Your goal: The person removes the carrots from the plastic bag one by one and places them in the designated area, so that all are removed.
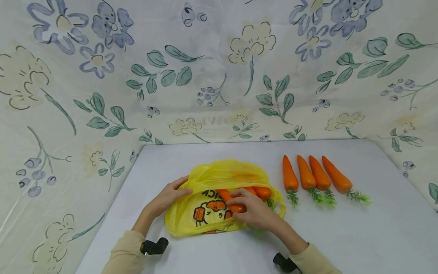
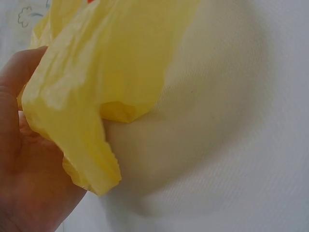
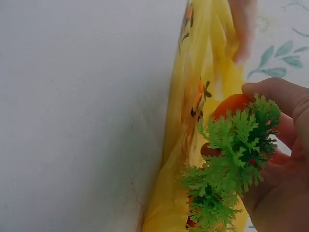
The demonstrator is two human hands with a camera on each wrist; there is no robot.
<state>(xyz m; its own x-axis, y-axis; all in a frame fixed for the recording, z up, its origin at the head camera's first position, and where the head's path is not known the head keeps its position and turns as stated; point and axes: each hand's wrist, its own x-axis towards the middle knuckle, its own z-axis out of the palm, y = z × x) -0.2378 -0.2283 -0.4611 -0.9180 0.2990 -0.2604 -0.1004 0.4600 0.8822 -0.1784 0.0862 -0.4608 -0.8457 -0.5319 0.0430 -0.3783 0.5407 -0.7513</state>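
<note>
"Flowered cloth (image 1: 219, 49) fills the background, with a white table (image 1: 373, 232) in front. Where's the work?"

"At the yellow bag (image 1: 212, 215), lying on the table with its mouth open. More carrots (image 1: 262, 193) show inside, and a row of four carrots (image 1: 320, 177) lies to the right, tips pointing away from the person."

"Which step is this?"

"I'd call it passing one carrot through the bag's mouth. Whether it's going in or coming out, I can't tell."

"How is that one held?"

"The right hand (image 1: 251, 207) has its fingers bent round the held carrot (image 1: 237, 208) at the bag's mouth, that grip parted only about as wide as the thick end. Green leaves (image 3: 236, 145) stick out beside the palm in the right wrist view."

"And the other grip?"

"The left hand (image 1: 169, 196) is at the bag's left edge, thumb in front, plastic between it and the fingers behind, so it looks closed down to the film. The fingertips are hidden; how firmly, I can't tell."

"What does the next move call for?"

"Either way, a wide mouth: left hand steady, right hand guiding the carrot so its leaves don't snag. Tugging could fold the thin bag over."
</note>
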